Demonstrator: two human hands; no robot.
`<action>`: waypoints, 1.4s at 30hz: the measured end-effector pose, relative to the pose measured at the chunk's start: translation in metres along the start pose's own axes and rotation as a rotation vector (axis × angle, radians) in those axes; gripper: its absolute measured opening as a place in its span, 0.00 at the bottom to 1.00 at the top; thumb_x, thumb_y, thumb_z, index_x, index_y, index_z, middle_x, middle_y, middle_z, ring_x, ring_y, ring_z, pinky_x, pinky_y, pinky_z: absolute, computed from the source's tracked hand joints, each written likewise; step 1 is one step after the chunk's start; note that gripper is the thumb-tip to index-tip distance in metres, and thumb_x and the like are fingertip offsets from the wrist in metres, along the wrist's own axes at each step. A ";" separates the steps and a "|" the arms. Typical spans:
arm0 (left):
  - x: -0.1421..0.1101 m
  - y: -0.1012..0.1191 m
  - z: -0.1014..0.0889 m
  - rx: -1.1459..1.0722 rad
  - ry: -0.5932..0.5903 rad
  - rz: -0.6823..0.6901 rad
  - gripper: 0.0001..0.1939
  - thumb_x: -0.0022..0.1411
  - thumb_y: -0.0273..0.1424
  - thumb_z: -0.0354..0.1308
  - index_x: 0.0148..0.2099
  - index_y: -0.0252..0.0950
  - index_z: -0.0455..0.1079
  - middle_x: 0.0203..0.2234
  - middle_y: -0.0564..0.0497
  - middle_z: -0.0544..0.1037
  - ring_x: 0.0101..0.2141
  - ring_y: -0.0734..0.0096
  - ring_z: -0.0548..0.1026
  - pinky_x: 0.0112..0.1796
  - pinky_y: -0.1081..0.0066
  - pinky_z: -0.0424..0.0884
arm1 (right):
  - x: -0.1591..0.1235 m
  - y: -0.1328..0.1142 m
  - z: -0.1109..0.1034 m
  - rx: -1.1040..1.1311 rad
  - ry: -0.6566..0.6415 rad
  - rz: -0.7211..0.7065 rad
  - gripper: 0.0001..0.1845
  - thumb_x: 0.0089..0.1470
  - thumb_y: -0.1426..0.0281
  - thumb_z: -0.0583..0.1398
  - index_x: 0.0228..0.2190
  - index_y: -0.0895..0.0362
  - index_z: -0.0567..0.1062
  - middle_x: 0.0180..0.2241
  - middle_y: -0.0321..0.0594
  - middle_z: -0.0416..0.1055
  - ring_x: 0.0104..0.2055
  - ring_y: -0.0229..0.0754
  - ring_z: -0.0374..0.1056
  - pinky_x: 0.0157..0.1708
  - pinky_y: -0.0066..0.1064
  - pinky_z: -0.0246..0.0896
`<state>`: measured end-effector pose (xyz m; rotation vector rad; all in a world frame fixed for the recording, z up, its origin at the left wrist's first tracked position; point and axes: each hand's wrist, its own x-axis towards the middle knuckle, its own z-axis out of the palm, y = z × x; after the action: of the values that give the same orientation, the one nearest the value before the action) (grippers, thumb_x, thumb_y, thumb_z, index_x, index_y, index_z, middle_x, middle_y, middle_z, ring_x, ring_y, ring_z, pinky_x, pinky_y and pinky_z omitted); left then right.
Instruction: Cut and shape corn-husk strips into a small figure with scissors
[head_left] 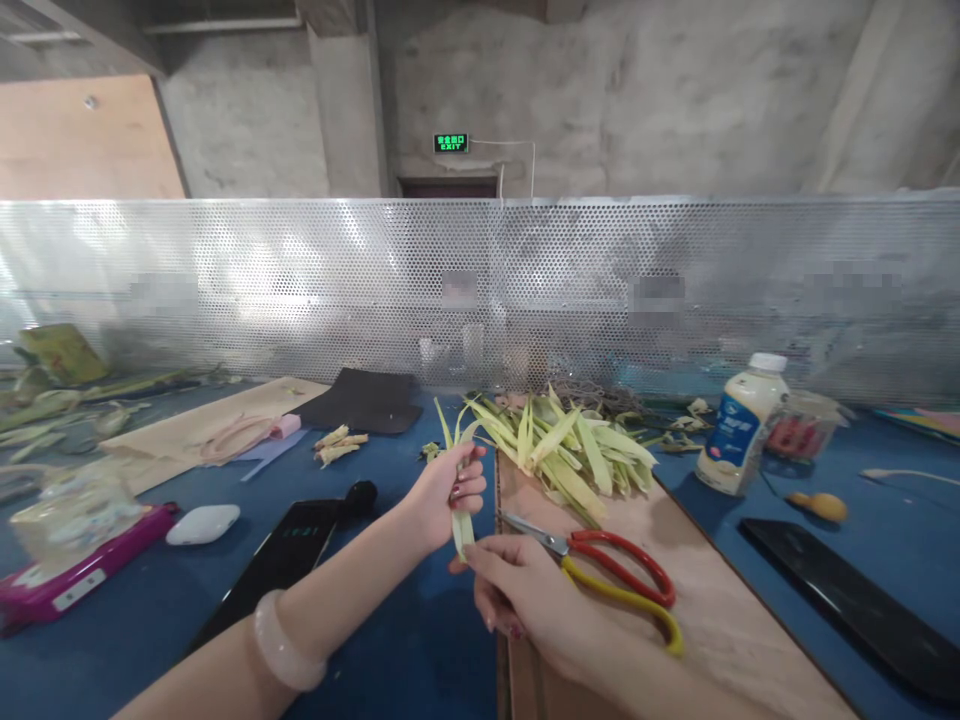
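Note:
My left hand [447, 493] is closed round the upper part of a bundle of pale green leaf strips [460, 478], whose tips fan out above the fist. My right hand [517, 590] pinches the lower end of the same strips just below. Both hands hover over the left edge of a cardboard sheet [720, 590]. A pair of scissors [611, 572] with red and yellow handles lies on the cardboard right beside my right hand. Behind it sits a pile of similar leaf strips [570, 445].
On the blue table: a dark phone [274, 565], a white oval object [202, 523], a pink case [71, 580], a black mat [364, 400], a white bottle [739, 425], a black slab [855, 600]. A perforated metal screen [480, 290] closes the far side.

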<state>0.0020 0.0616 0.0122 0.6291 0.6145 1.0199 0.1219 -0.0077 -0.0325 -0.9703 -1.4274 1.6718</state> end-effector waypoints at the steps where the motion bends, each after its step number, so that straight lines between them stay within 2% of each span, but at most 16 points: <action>1: 0.000 0.000 0.000 -0.011 -0.005 -0.015 0.12 0.65 0.29 0.45 0.29 0.32 0.61 0.11 0.64 0.48 0.10 0.87 0.45 0.12 0.82 0.38 | 0.000 0.000 0.000 0.001 -0.002 -0.006 0.23 0.51 0.54 0.57 0.31 0.65 0.73 0.12 0.30 0.62 0.10 0.25 0.47 0.12 0.22 0.35; 7: -0.001 0.003 0.000 -0.058 0.012 -0.054 0.13 0.65 0.30 0.45 0.27 0.33 0.58 0.11 0.64 0.46 0.10 0.87 0.46 0.12 0.82 0.38 | 0.002 0.003 0.000 -0.006 -0.022 0.008 0.23 0.52 0.54 0.56 0.34 0.63 0.71 0.14 0.31 0.64 0.11 0.26 0.47 0.11 0.21 0.35; 9: -0.001 0.004 0.000 -0.069 0.033 -0.040 0.13 0.65 0.30 0.45 0.27 0.34 0.58 0.11 0.64 0.46 0.10 0.86 0.46 0.12 0.82 0.38 | 0.002 0.003 0.001 -0.034 0.029 0.029 0.22 0.53 0.55 0.53 0.38 0.62 0.68 0.16 0.32 0.65 0.10 0.27 0.47 0.10 0.22 0.37; 10: -0.001 0.005 0.000 -0.073 0.044 -0.031 0.13 0.65 0.30 0.45 0.27 0.34 0.58 0.11 0.64 0.46 0.10 0.86 0.46 0.12 0.82 0.38 | 0.002 0.003 0.001 -0.065 0.096 0.015 0.22 0.54 0.55 0.51 0.40 0.61 0.67 0.18 0.32 0.65 0.11 0.28 0.47 0.10 0.22 0.38; 13: 0.000 0.006 0.000 -0.079 0.082 -0.010 0.13 0.65 0.30 0.45 0.27 0.34 0.57 0.11 0.64 0.46 0.09 0.86 0.46 0.12 0.82 0.38 | 0.001 0.003 0.001 -0.300 0.331 -0.187 0.19 0.53 0.59 0.52 0.42 0.59 0.65 0.21 0.32 0.63 0.16 0.32 0.55 0.15 0.25 0.51; 16: -0.001 0.006 0.001 -0.079 0.108 -0.004 0.13 0.65 0.29 0.45 0.27 0.34 0.57 0.10 0.64 0.46 0.09 0.87 0.46 0.12 0.82 0.38 | 0.000 0.007 -0.002 -0.700 0.410 -0.497 0.14 0.48 0.65 0.59 0.38 0.57 0.68 0.26 0.35 0.63 0.23 0.34 0.59 0.24 0.28 0.57; 20: -0.001 0.001 0.001 -0.081 0.117 -0.007 0.14 0.65 0.30 0.45 0.26 0.34 0.58 0.10 0.64 0.47 0.09 0.87 0.47 0.12 0.82 0.39 | 0.003 0.010 -0.007 -0.992 0.396 -0.891 0.03 0.52 0.74 0.56 0.32 0.57 0.69 0.34 0.41 0.66 0.35 0.40 0.63 0.34 0.31 0.60; 23: -0.001 -0.002 0.002 -0.087 0.114 -0.019 0.16 0.65 0.32 0.46 0.25 0.34 0.57 0.10 0.64 0.46 0.09 0.87 0.46 0.12 0.82 0.39 | 0.004 0.007 -0.007 -1.097 0.355 -1.069 0.06 0.55 0.77 0.53 0.29 0.57 0.68 0.32 0.40 0.67 0.35 0.39 0.63 0.35 0.32 0.61; 28: -0.001 -0.003 0.004 -0.100 0.108 -0.070 0.19 0.64 0.37 0.48 0.22 0.35 0.54 0.10 0.64 0.46 0.09 0.87 0.46 0.11 0.82 0.38 | -0.001 0.003 -0.004 -1.224 0.316 -1.152 0.08 0.57 0.79 0.50 0.31 0.59 0.68 0.30 0.41 0.69 0.35 0.39 0.63 0.34 0.32 0.61; 37: 0.006 0.001 -0.007 -0.164 0.089 -0.113 0.20 0.65 0.36 0.46 0.21 0.35 0.52 0.10 0.63 0.45 0.09 0.86 0.46 0.11 0.82 0.38 | -0.006 0.002 -0.002 -1.325 0.277 -1.247 0.08 0.53 0.81 0.50 0.31 0.60 0.66 0.31 0.42 0.70 0.32 0.38 0.65 0.31 0.30 0.61; 40: 0.008 0.003 -0.010 -0.188 0.088 -0.117 0.20 0.65 0.36 0.46 0.21 0.36 0.51 0.11 0.63 0.45 0.09 0.86 0.46 0.11 0.82 0.38 | -0.012 -0.006 -0.001 -1.345 0.267 -1.331 0.08 0.50 0.83 0.52 0.31 0.60 0.65 0.30 0.44 0.71 0.33 0.40 0.65 0.31 0.32 0.61; 42: 0.009 0.005 -0.012 -0.204 0.092 -0.112 0.20 0.65 0.36 0.46 0.21 0.36 0.51 0.11 0.63 0.45 0.09 0.86 0.47 0.11 0.82 0.39 | -0.019 -0.012 -0.002 -1.347 0.210 -1.405 0.08 0.49 0.82 0.52 0.31 0.60 0.66 0.29 0.44 0.71 0.31 0.40 0.64 0.30 0.33 0.60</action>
<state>-0.0059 0.0742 0.0062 0.3663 0.6099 0.9952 0.1333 -0.0220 -0.0192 -0.3603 -2.1829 -0.5080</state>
